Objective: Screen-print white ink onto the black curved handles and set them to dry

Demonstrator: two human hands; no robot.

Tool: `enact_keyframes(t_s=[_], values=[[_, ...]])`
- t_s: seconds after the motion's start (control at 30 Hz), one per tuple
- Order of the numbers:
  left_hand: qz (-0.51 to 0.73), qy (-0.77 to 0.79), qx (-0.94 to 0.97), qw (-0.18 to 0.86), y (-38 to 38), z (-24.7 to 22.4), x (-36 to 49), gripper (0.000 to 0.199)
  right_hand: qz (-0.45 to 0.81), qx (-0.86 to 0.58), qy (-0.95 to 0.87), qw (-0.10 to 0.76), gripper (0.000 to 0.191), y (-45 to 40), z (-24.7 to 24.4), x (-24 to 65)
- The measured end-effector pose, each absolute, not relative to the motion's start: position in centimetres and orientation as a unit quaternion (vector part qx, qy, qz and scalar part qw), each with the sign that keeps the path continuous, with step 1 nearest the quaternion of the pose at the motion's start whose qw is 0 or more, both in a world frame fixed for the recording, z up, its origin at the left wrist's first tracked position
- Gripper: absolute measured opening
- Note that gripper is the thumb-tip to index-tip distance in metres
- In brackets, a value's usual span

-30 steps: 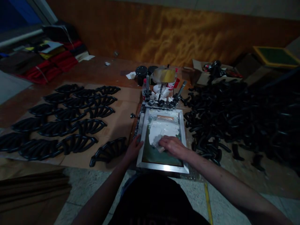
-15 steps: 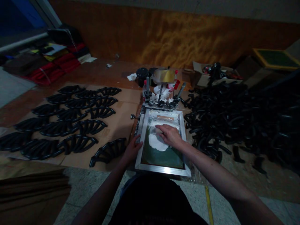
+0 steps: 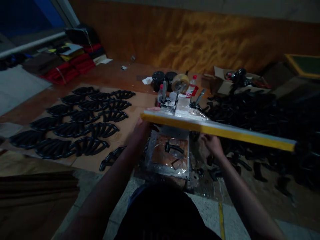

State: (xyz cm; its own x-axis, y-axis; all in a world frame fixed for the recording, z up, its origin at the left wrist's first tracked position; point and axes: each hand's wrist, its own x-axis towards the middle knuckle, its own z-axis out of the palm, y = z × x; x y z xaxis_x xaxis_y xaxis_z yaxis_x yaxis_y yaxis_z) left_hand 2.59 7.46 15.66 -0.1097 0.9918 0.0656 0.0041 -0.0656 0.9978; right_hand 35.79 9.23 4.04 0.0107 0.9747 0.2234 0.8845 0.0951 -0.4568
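Note:
A metal screen frame (image 3: pixel 220 131), its yellow-edged side facing me, is raised and tilted above the work plate. My left hand (image 3: pixel 143 125) grips its left end. My right hand (image 3: pixel 212 144) is below the middle of the frame, its fingers closed near the lower edge and partly hidden; what they hold I cannot make out. Beneath the frame lies a flat base plate (image 3: pixel 156 163) with a brown, film-covered surface. One black curved part (image 3: pixel 175 147) rests on this plate. The hinge clamps behind the frame are partly covered by it.
Rows of black curved parts (image 3: pixel 83 105) lie on cardboard to the left. A large pile of similar parts (image 3: pixel 250 116) is at the right. Behind stand black tubs (image 3: pixel 158 80), bottles (image 3: pixel 193 81), a tape roll (image 3: pixel 180 83) and an open carton (image 3: pixel 225 85).
The screen frame has swung up from lying flat, uncovering the base plate and the black part. Both hands have moved to the raised frame; the right has left the white patch on the screen.

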Motion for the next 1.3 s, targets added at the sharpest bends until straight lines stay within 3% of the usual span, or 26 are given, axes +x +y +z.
enact_keyframes(t_s=[0.07, 0.17, 0.33, 0.47, 0.6, 1.13, 1.3], values=[[0.547, 0.51, 0.487, 0.451, 8.1, 16.3, 3.1, 0.05, 0.159, -0.628, -0.733, 0.206, 0.027, 7.1, 2.0, 33.1], [0.537, 0.528, 0.479, 0.451, 7.7, 14.8, 2.7, 0.052, 0.208, -0.566, -0.785, 0.142, 0.021, 4.6, 0.4, 29.4], [0.415, 0.671, 0.508, 0.344, 2.9, 6.3, -1.2, 0.053, 0.168, -0.579, -0.795, 0.068, 0.025, 3.6, 0.6, 27.3], [0.209, 0.814, 0.518, 0.159, -3.0, -0.3, -4.3, 0.048, 0.177, -0.556, -0.808, 0.082, 0.028, 4.0, 0.2, 27.8], [0.109, 0.875, 0.461, 0.097, -6.0, -3.7, -4.5, 0.057, 0.177, -0.553, -0.806, 0.114, 0.033, 4.2, -1.4, 28.3], [0.061, 0.915, 0.367, 0.156, -2.6, -3.9, -5.1, 0.066, 0.154, -0.535, -0.82, 0.133, 0.038, 4.5, -1.9, 28.5], [0.19, 0.893, 0.361, 0.191, -3.1, -0.5, -6.9, 0.06, 0.096, -0.531, -0.833, 0.123, 0.043, 4.0, 0.6, 27.3]])
